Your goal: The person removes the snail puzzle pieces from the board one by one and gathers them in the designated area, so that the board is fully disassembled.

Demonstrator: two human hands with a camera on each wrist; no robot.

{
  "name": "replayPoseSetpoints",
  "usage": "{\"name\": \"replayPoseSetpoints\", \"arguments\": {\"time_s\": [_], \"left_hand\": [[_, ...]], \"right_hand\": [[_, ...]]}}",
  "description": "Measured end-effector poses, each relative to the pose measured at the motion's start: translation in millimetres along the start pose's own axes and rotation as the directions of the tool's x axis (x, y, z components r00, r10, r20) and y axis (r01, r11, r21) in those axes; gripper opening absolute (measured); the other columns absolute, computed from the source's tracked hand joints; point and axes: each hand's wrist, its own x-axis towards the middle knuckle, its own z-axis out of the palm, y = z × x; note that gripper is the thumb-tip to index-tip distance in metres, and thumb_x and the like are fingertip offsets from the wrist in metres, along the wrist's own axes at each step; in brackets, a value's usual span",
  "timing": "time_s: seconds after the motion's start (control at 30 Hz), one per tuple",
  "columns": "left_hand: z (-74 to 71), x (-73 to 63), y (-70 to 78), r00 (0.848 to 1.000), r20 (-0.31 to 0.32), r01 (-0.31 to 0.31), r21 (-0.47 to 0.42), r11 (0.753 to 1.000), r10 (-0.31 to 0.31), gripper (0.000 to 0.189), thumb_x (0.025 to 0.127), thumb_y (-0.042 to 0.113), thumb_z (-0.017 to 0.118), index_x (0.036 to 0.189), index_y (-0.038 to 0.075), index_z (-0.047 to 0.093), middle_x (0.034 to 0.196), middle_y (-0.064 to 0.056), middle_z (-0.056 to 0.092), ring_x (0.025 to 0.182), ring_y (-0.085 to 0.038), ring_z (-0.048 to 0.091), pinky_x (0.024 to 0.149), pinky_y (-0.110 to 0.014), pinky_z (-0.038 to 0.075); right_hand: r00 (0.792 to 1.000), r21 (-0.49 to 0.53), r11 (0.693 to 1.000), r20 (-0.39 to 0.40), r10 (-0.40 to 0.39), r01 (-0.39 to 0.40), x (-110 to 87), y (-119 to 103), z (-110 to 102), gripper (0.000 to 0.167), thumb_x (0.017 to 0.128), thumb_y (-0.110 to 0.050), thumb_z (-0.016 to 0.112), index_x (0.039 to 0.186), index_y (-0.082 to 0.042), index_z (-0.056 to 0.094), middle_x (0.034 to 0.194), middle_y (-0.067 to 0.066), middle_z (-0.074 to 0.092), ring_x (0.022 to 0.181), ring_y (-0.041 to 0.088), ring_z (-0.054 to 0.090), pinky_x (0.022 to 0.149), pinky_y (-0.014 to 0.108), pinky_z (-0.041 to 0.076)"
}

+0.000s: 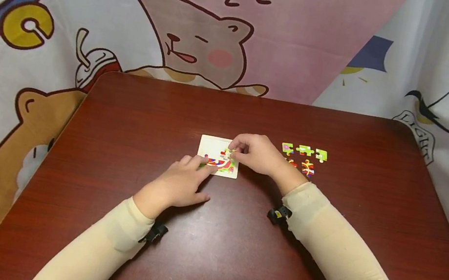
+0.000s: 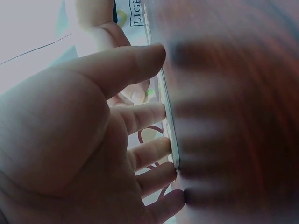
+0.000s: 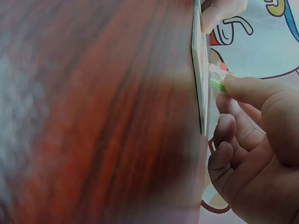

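Note:
A small pale puzzle board (image 1: pixel 211 145) lies on the table, with several colourful pieces fitted along its near side. My right hand (image 1: pixel 259 153) pinches a jigsaw puzzle piece (image 1: pixel 226 153) between thumb and fingertips over the board's right part. In the right wrist view, that puzzle piece (image 3: pixel 218 77) shows white, red and green, close over the board's face. My left hand (image 1: pixel 184 180) lies with fingers extended, its fingertips on the board's near left part and the thumb spread apart. Seen from the left wrist, the left fingers (image 2: pixel 147 154) reach the board's edge.
Several loose puzzle pieces (image 1: pixel 305 150) lie on the table to the right of the board, some partly behind the right wrist. The dark red wooden table (image 1: pixel 149 112) ends at a far edge before a cartoon-printed cloth (image 1: pixel 296 33). Each wrist wears a small black camera (image 1: pixel 279 214).

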Motion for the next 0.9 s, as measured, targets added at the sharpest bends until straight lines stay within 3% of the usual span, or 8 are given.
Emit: {"name": "replayPoseSetpoints", "arguments": {"time_s": [0.27,0.63,0.9], "left_hand": [[-3.1,0.2,1.4,1.0,0.013,0.0,0.0,1.0,0.0,0.073,0.096,0.045,0.078,0.16,0.02,0.05,0.16,-0.015,0.043,0.14,-0.039,0.044,0.108,-0.056,0.045],[-4.5,-1.8,2.0,0.999,0.037,0.018,0.008,1.0,-0.018,0.073,0.099,0.043,0.076,0.162,0.019,0.048,0.162,-0.016,0.041,0.142,-0.039,0.041,0.111,-0.055,0.043],[-4.0,-3.0,8.3,0.999,0.041,0.009,0.013,1.0,-0.009,0.08,0.097,0.042,0.077,0.163,0.01,0.044,0.161,-0.023,0.037,0.141,-0.046,0.041,0.11,-0.059,0.044]], "right_hand": [[0.998,0.047,0.998,-0.048,0.033,-0.03,-12.5,14,-12,0.012,0.092,-0.011,0.083,0.104,-0.012,0.079,0.085,-0.004,0.073,0.079,0.016,0.065,0.075,0.035,0.052],[0.977,0.083,0.977,-0.072,0.203,-0.197,-42.1,42,-55,0.01,0.1,-0.018,0.077,0.108,-0.013,0.08,0.088,0.006,0.074,0.076,0.022,0.063,0.063,0.033,0.05],[0.942,0.041,0.95,-0.116,0.314,-0.311,-79.7,71,-93,0.018,0.101,-0.024,0.076,0.112,-0.01,0.082,0.102,0.005,0.078,0.089,0.02,0.064,0.076,0.032,0.05]]}}
